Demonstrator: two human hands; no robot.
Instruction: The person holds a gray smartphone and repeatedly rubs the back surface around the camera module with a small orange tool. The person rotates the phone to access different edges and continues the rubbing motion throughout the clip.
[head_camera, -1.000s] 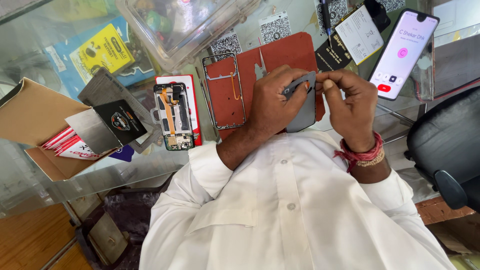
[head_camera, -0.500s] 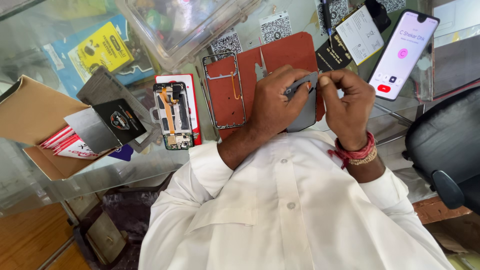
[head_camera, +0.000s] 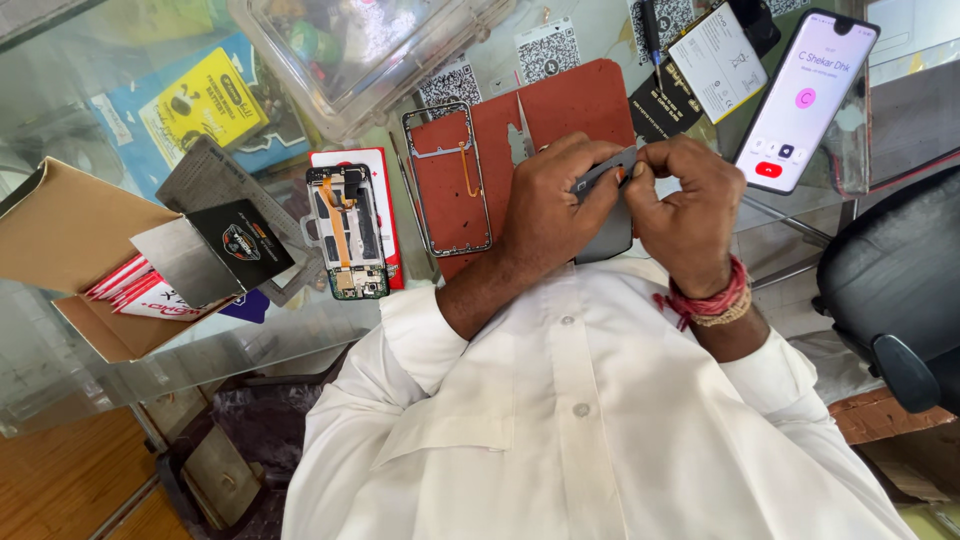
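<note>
Fingers (head_camera: 598, 190) on grey phone cover (head_camera: 605, 225)

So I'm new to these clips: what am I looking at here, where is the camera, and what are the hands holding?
There is no machine here. A person wears a camera on the head, so the single view looks down over their white shirt onto a glass table. The left hand and right hand meet over a flat grey phone part, pinching it at its top edge; what the fingertips grip there is too small to tell. Under them lies a red-brown work mat with a bare phone frame on it. Left of that is an opened phone showing its insides, then an open cardboard box. At upper right a lit phone leans upright. A clear plastic tray sits at the top.
</note>
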